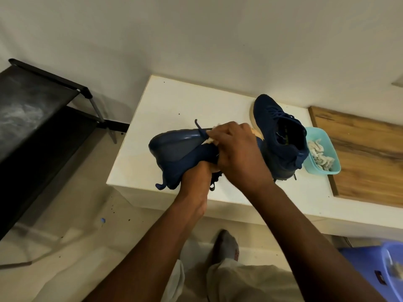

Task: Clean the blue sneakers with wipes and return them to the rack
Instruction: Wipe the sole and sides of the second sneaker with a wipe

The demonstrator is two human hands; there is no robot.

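White wipe (209,141) mostly hidden under right hand (237,149) on sneaker (174,153).

Both bare forearms enter from the lower edge of the view and converge toward the centre. Left hand (196,177): the lower and nearer of the two, wrist bent upward, fingers curled round a blue sneaker (174,153), gripping it from beneath. Right hand (237,149): above, its back turned to the camera, fingers bent, holding a white wipe (209,141) against the sneaker. The right hand partly overlaps the left.
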